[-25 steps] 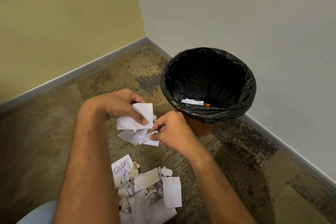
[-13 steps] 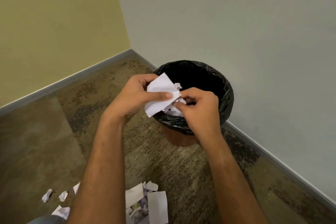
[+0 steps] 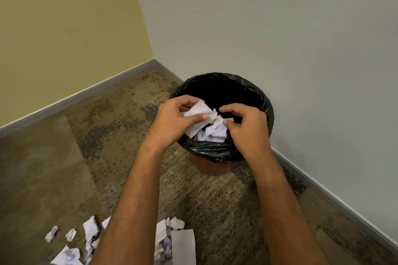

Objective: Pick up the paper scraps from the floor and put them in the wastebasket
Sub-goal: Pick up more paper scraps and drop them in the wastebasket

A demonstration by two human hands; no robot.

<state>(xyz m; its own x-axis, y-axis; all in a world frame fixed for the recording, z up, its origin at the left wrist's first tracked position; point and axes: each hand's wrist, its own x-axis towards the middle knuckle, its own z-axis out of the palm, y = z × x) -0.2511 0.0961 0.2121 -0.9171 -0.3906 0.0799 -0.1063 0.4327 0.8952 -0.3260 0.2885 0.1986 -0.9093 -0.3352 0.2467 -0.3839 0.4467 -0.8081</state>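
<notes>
The floor scraps [image 3: 181,245] run off the bottom edge. The left hand [image 3: 174,121] hides the wastebasket [image 3: 256,90] rim's near left part; the bin's depth looks black, perhaps unreadable.

Wastebasket [image 3: 254,92] against wall [image 3: 280,28], scraps [image 3: 183,243] before it.

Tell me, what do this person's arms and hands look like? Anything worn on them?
Both forearms are bare to the bottom edge of the head view: no sleeves show. The left hand and the right hand wear no gloves, and no rings, watch or wristband are visible. The fingernails are short and unpainted. The forearms carry fine hair.
</notes>
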